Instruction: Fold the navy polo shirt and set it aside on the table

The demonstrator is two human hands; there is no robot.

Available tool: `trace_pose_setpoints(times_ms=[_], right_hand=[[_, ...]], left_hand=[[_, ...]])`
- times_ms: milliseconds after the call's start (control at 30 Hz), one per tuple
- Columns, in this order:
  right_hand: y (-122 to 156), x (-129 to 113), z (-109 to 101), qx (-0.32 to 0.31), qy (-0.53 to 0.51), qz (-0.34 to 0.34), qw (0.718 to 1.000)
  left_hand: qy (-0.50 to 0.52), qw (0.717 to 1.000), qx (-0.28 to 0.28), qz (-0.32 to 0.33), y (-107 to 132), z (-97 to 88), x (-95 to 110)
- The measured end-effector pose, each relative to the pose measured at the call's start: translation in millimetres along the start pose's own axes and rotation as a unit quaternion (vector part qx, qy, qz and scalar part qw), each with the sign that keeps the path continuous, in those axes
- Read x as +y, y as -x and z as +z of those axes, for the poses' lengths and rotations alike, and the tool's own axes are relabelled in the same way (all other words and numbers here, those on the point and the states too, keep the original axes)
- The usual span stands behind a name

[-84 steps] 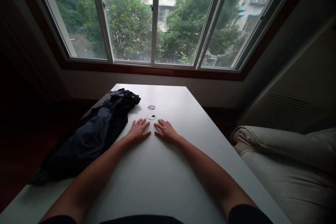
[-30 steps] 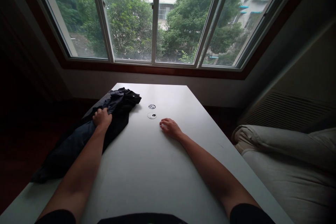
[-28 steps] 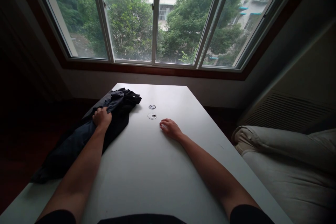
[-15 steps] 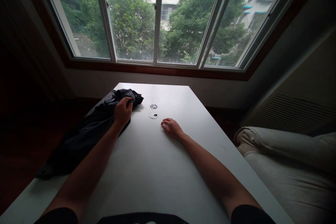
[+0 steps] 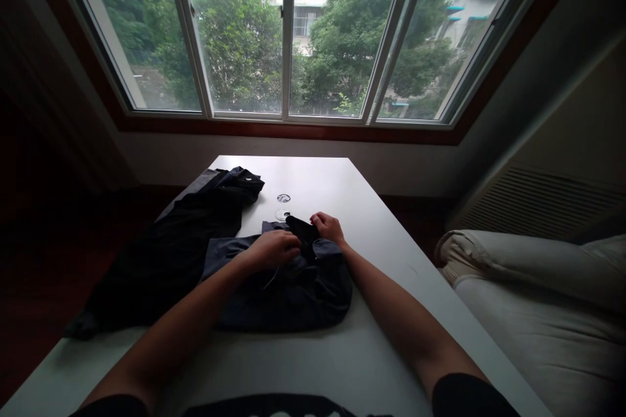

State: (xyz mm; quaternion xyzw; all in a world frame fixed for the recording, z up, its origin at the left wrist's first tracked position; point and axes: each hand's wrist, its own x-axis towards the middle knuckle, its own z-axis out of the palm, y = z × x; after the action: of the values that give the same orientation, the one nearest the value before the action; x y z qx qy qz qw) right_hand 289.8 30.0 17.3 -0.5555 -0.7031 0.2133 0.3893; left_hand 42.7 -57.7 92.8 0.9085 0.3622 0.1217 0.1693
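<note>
A crumpled dark blue garment (image 5: 288,303) with a black part sticking up lies on the middle of the white table (image 5: 274,365). My left hand (image 5: 276,247) is closed on its upper left side, fingertips hidden in the cloth. On the other side my right hand (image 5: 328,228) is closed, pinching the black cloth at the top. A thin light line, perhaps a cord, shows below my left hand. To the left, a heap of dark clothes (image 5: 171,247) runs along the table edge, partly behind my left forearm.
Two round fittings (image 5: 283,198) are set in the tabletop beyond my hands. A pale padded seat (image 5: 533,273) stands right of the table. The window (image 5: 288,45) is past the far edge.
A dark blue garment now lies mid-table, away from the heap at left. My left hand has moved right and nearer with it; my right hand, flat on the table before, has closed on it.
</note>
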Motion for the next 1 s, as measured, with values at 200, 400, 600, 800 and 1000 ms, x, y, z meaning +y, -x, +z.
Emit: trace_pose_setpoints(times_ms=[200, 400, 600, 800, 1000], right_hand=[[-4, -5, -2, -0.004, 0.048, -0.008, 0.999], [-11, -8, -10, -0.091, 0.105, -0.013, 0.99], [-15, -20, -34, -0.065, 0.04, -0.037, 0.996], [-8, -40, -42, -0.159, 0.053, -0.101, 0.981], [2, -24, -26, -0.162, 0.242, -0.044, 0.956]], left_hand=[[-0.098, 0.97, 0.079, -0.209, 8, 13.1, -99], [-0.093, 0.965, 0.084, -0.232, 12, 16.0, -122], [-0.055, 0.937, 0.167, -0.301, 12, 6.0, -128], [-0.051, 0.854, 0.357, -0.375, 31, -23.3, -157], [0.151, 0.781, 0.433, -0.425, 42, -32.4, -180]])
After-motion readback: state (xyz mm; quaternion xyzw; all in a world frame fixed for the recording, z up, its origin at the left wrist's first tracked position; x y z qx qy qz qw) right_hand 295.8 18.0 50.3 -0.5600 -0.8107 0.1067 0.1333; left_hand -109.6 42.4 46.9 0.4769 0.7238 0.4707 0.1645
